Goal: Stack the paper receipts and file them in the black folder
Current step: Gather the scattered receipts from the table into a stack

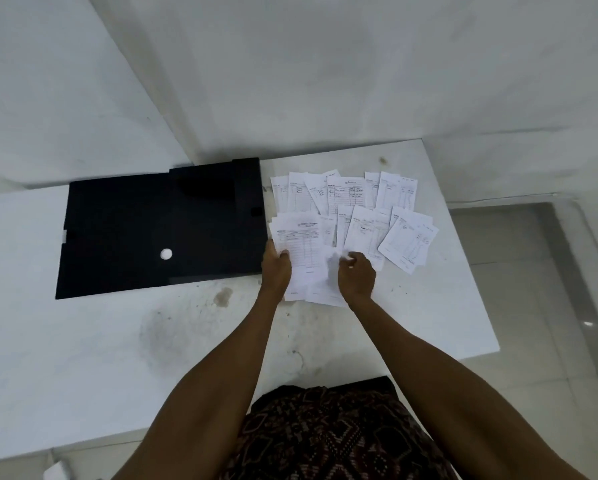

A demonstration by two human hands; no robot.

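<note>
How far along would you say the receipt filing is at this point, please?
Early. Done: the black folder lies open on the table, with no paper visible in it. In hand: the left hand holds a small pile of receipts, while the right hand takes a blurred sheet beside it. Left: most of the receipts lie fanned out, unstacked, right of the folder; nothing is filed.

Two bare forearms, no sleeves in view. Hands: left hand (276,271), right hand (356,277), no rings, watch or bracelets visible. Lower body in dark garment (328,438), brown-black woven geometric pattern, diamond shapes with pale pinkish stitching, batik-like cloth.
</note>
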